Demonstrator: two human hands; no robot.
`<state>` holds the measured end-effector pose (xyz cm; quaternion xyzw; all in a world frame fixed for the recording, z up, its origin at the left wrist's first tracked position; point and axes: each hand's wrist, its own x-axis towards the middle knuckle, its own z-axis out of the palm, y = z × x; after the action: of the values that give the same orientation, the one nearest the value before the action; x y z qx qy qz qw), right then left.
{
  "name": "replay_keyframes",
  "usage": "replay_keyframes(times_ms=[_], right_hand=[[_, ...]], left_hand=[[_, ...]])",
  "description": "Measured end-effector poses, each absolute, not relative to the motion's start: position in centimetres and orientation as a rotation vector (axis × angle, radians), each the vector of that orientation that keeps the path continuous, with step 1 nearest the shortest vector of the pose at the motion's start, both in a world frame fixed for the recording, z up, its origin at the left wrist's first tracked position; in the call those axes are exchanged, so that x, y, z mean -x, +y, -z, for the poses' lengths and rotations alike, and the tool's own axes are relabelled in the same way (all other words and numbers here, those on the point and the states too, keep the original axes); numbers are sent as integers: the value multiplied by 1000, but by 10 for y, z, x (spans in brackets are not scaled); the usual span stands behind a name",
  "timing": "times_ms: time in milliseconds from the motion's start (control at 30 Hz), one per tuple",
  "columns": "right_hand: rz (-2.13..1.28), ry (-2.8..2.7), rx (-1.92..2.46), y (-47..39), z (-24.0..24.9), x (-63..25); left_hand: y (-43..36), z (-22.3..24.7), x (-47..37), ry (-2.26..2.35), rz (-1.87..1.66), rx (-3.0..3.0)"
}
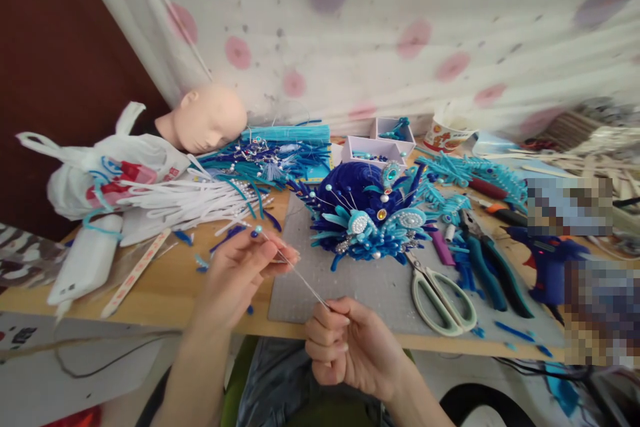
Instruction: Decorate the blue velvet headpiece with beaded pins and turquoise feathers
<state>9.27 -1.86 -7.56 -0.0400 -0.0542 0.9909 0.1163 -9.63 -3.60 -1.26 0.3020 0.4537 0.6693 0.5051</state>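
A thin wire [303, 283] runs taut between my hands just in front of the blue beaded headpiece [370, 217]: my left hand [240, 273] pinches its bead-tipped end, I think, my right hand [345, 347] closed on the other. Scissors [440, 297] lie right of the headpiece.

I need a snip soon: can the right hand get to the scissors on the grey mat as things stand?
Probably yes. The scissors lie flat on the mat just beyond the right hand, nothing between them. But that hand is pinching a thin wire with the left hand, so it isn't free.
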Motion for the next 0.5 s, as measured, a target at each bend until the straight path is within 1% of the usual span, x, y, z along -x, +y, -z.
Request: replay_keyframes(times_ms=[500], right_hand=[[-2579, -605, 383, -26, 77, -91]], left_hand=[[-30, 11, 84, 1232, -1738, -499]])
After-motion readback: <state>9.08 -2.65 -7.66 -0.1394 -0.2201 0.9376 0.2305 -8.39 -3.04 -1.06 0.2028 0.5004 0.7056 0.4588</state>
